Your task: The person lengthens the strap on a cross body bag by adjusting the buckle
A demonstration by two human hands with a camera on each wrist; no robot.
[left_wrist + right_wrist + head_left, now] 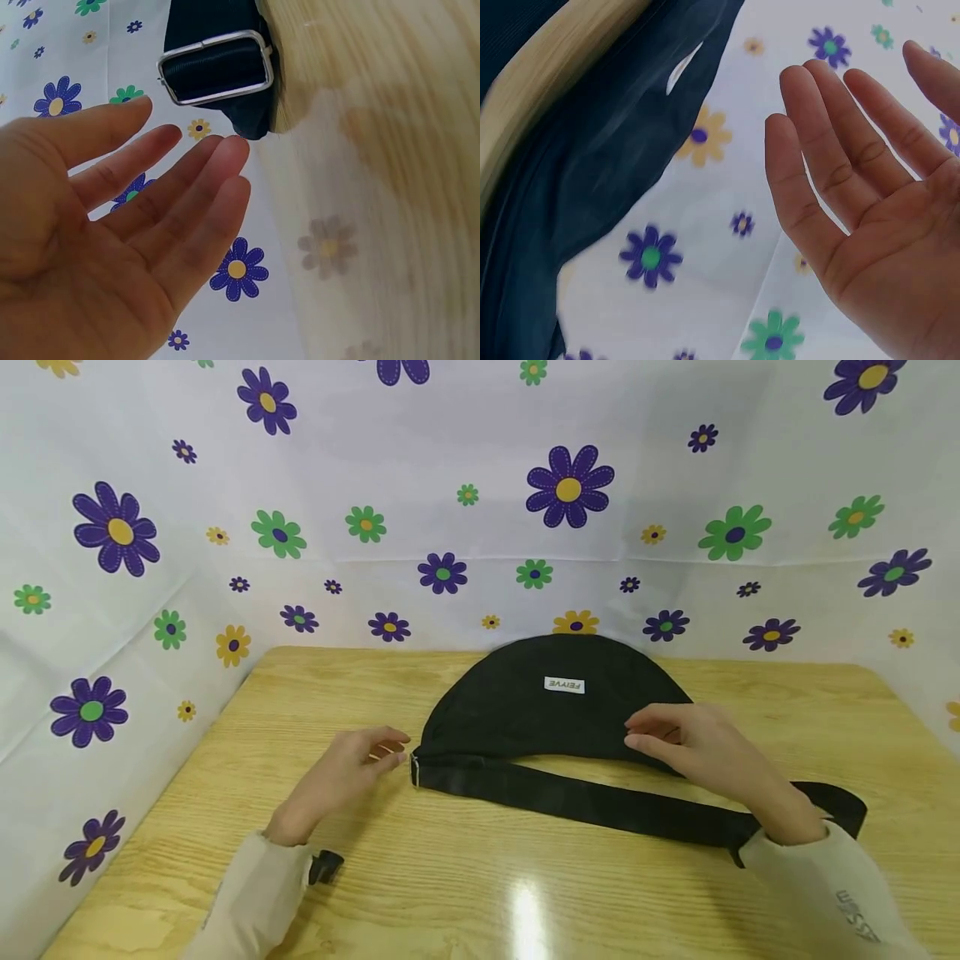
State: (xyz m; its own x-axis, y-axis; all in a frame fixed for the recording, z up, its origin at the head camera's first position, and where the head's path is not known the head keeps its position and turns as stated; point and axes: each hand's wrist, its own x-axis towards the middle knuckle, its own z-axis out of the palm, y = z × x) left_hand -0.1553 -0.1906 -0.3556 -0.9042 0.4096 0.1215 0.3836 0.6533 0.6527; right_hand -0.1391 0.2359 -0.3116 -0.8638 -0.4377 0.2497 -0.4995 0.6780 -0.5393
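Note:
A black half-moon shoulder bag [510, 710] lies flat on the wooden table, its curved edge toward the back. The white label [564, 685] on it reads upside down. Its wide black strap [600, 802] runs along the near side and loops at the right, partly behind the right forearm. My left hand [330, 781] hovers just left of the metal strap buckle [225, 94], fingers relaxed and holding nothing. Above the bag's right part is my right hand [708, 747], fingers loosely bent, palm empty in the right wrist view [885, 217].
Behind the wooden table [315, 693] hangs a white cloth [450, 443] printed with flowers, which also covers the left side. A small black piece [326, 867] shows at the left sleeve's cuff. Light reflects off the table's front.

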